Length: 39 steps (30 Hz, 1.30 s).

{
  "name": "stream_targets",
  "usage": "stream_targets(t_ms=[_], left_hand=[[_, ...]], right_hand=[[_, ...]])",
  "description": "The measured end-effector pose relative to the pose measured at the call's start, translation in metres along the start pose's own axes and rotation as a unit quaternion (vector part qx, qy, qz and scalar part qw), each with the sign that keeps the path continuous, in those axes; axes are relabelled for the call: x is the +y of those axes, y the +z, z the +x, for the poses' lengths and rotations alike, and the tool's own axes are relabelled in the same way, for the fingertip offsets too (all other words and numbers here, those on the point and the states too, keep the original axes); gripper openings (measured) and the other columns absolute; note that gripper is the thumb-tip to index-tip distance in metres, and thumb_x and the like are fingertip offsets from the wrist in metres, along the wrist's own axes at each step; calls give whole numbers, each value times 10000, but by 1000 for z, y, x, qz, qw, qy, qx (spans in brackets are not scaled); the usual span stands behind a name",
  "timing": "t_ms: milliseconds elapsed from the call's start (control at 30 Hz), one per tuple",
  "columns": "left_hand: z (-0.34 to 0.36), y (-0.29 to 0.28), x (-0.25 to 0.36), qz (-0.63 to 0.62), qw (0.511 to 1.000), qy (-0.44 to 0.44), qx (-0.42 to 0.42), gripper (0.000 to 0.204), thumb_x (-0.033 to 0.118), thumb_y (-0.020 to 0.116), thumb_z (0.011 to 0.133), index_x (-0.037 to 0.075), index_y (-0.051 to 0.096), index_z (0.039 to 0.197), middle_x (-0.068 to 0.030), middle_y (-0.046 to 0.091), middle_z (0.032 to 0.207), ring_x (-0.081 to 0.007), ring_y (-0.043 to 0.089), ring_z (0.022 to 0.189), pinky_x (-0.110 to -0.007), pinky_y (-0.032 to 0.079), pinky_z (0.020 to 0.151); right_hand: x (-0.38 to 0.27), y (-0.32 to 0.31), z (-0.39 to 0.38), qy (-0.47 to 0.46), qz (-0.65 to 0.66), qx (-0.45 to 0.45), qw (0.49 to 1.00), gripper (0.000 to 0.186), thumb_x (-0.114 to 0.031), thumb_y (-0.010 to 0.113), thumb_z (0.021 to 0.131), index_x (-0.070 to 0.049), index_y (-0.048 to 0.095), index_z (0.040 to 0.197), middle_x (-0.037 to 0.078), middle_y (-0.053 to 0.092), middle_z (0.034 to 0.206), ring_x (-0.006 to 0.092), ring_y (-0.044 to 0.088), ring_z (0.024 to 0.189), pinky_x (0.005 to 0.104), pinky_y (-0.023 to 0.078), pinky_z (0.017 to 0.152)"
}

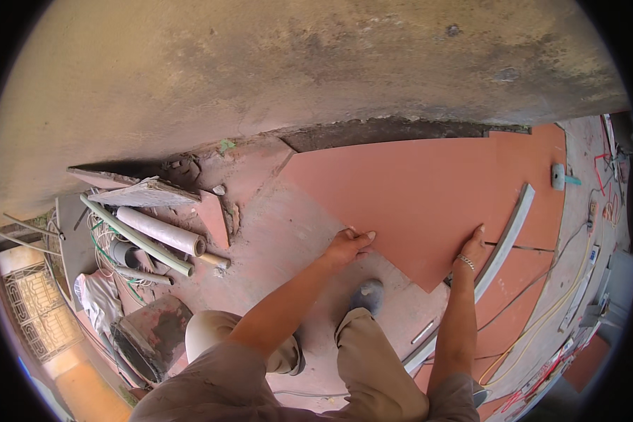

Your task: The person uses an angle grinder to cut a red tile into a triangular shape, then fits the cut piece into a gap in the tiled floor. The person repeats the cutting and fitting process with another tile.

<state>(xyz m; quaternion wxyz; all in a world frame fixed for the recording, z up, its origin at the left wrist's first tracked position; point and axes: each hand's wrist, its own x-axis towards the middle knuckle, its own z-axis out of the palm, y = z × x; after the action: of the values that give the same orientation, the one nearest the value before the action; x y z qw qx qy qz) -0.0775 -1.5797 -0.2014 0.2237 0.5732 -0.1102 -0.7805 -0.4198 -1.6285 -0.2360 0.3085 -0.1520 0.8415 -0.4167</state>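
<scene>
A large, flat terracotta tile (pixel 387 190) lies at an angle before me, below the stained wall. My left hand (pixel 350 246) is closed on its near left edge, thumb and fingers pinching it. My right hand (pixel 473 250) grips the tile near its right corner. Just beside that hand, a long pale straight bar (pixel 506 233) runs diagonally over other terracotta tiles (pixel 513 302). A mallet (pixel 558 176) with a turquoise handle rests on the tiles at the upper right. A short silver rod (pixel 422 333) lies near the bar.
The wall (pixel 309 63) borders a dark gap. At left lie broken slabs (pixel 144 193), pipes and a roll (pixel 162 230), tangled wire, a white sack (pixel 98 299) and a dirty bucket (pixel 148 330). At right run cables and hoses (pixel 577 267). My feet (pixel 365 297) stand below the tile.
</scene>
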Motion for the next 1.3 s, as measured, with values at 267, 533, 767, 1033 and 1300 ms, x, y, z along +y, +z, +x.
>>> stream_targets(t_ms=[267,533,767,1033,1300], left_hand=[[45,2,0,-61,994,40,78,355,324,674,1065,5,644,1218,-108,696,1232,-233,680,1135,-372,571,1020],[64,6,1,-86,989,36,119,370,313,604,1100,-32,649,1226,-155,731,1180,-260,721,1070,-359,608,949],[66,6,18,-71,989,41,123,397,291,583,1107,-80,628,1244,-183,729,1186,-274,731,1064,-363,620,918],[80,8,15,-109,982,23,155,261,215,614,1085,-39,672,1073,-154,746,1068,-235,753,880,-290,644,735],[103,-4,-2,-159,979,32,126,275,225,619,1086,-33,657,1171,-161,733,1087,-278,732,1020,-368,604,930]], right_hand=[[38,27,50,-19,97,-21,995,776,-548,598,1047,176,627,1324,226,712,1289,291,693,1134,398,545,1005],[33,31,66,-39,0,-25,999,771,-543,523,1081,174,603,1353,259,688,1326,345,671,1193,414,523,1036],[35,41,77,-19,2,-17,1000,770,-523,487,1098,192,584,1366,269,670,1364,341,659,1232,420,516,1055],[36,46,82,-67,18,-31,997,728,-504,526,1084,161,603,1369,242,688,1331,316,668,1200,397,522,1042],[19,43,76,-2,-136,-34,990,801,-584,404,1083,124,594,1405,337,639,1385,426,630,1292,479,483,1112]])
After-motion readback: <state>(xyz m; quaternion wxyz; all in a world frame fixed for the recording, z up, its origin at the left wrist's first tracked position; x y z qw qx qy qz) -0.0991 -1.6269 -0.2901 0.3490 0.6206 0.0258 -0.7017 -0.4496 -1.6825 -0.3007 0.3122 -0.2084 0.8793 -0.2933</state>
